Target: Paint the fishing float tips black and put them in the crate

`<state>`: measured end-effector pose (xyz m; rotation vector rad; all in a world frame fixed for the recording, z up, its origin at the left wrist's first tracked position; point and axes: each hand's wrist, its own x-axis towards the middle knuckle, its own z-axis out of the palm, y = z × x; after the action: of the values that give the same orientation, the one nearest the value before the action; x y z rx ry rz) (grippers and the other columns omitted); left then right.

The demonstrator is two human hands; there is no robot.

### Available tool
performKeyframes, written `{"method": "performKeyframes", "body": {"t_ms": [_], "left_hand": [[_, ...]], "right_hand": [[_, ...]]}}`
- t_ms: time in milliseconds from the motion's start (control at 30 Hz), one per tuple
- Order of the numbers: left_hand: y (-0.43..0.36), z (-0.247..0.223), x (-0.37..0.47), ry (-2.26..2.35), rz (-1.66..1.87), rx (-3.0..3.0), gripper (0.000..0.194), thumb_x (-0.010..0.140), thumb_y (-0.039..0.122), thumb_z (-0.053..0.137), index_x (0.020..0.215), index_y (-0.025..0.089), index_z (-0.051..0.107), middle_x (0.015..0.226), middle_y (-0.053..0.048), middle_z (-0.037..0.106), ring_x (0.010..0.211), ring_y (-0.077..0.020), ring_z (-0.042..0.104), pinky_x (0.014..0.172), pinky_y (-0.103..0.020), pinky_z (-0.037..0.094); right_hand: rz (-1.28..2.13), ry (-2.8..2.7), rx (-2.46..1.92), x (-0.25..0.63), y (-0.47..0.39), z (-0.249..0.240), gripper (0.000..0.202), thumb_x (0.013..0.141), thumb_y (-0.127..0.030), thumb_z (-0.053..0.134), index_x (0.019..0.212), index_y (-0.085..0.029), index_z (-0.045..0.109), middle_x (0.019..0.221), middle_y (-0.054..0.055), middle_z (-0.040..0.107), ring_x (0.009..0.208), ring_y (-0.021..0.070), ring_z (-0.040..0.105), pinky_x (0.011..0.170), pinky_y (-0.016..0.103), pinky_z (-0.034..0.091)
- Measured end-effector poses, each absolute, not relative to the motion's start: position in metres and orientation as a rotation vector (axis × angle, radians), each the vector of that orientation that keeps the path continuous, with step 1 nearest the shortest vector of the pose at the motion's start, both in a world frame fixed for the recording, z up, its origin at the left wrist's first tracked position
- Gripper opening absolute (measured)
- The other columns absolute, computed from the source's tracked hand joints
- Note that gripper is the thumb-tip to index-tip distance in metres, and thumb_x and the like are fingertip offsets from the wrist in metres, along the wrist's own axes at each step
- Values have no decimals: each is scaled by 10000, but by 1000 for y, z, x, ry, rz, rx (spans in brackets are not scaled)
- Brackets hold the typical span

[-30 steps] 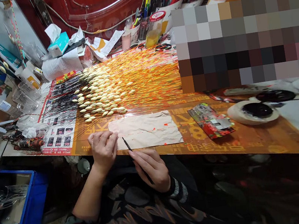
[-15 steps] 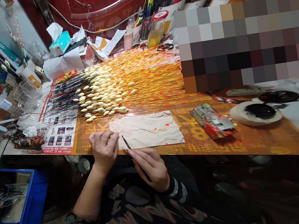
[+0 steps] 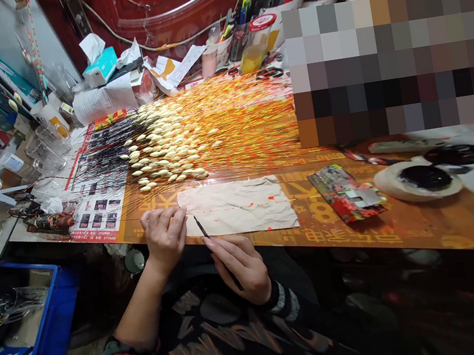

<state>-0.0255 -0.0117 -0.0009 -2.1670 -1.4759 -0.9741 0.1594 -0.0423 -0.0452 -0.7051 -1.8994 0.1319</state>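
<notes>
My left hand (image 3: 164, 233) is closed, its fingertips pinching a fishing float whose thin reddish tip (image 3: 219, 210) runs rightward over a pale cloth (image 3: 239, 192). The fingers hide the rest of that float. In my right hand (image 3: 242, 267) is a slim dark paintbrush (image 3: 201, 228), gripped like a pen. Its point angles up and left, close to the float's tip near my left fingertips; whether they touch I cannot tell. Beyond the cloth lies a dense row of fishing floats (image 3: 170, 146), with cream bodies, black stems and orange-yellow tips. Small red-orange spots mark the cloth.
Right of the cloth sit a paint-smeared box (image 3: 348, 193) and a round pale dish (image 3: 418, 180) with a black centre. Tissue box (image 3: 100, 67), papers and a red-lidded jar (image 3: 259, 43) line the back. A blue crate (image 3: 58, 323) stands lower left. Pixelation covers the upper right.
The view has shifted slightly, so the table's contents appear a little farther right. Both hands keep nearly the same pose, with the brush still close to the float's tip.
</notes>
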Motion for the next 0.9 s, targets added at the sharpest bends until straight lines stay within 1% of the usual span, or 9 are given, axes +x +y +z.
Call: {"method": "performKeyframes", "body": {"t_ms": [400, 767, 900], "left_hand": [[-12, -1, -26, -1468, -989, -2165, 269, 895, 214, 634, 1162, 228, 658, 1050, -43, 735, 939, -200, 608, 928, -403, 378], [-12, -3, -26, -1480, -998, -2171, 265, 907, 237, 618, 1167, 236, 669, 1038, -56, 733, 942, -204, 616, 929, -408, 379], [-13, -4, -27, -1513, -990, -2177, 263, 914, 256, 608, 1169, 245, 673, 1036, -62, 731, 952, -206, 621, 934, -411, 382]], "right_hand": [[126, -1924, -755, 155, -42, -45, 668, 886, -17, 582, 1493, -215, 384, 1158, 116, 694, 991, 242, 639, 813, 396, 539], [124, -1918, -760, 154, -42, -43, 657, 890, -27, 569, 1491, -223, 389, 1159, 108, 697, 985, 236, 649, 817, 388, 543], [149, -1898, -719, 156, -42, -43, 638, 882, -22, 570, 1473, -212, 422, 1147, 114, 697, 975, 237, 650, 800, 388, 554]]}}
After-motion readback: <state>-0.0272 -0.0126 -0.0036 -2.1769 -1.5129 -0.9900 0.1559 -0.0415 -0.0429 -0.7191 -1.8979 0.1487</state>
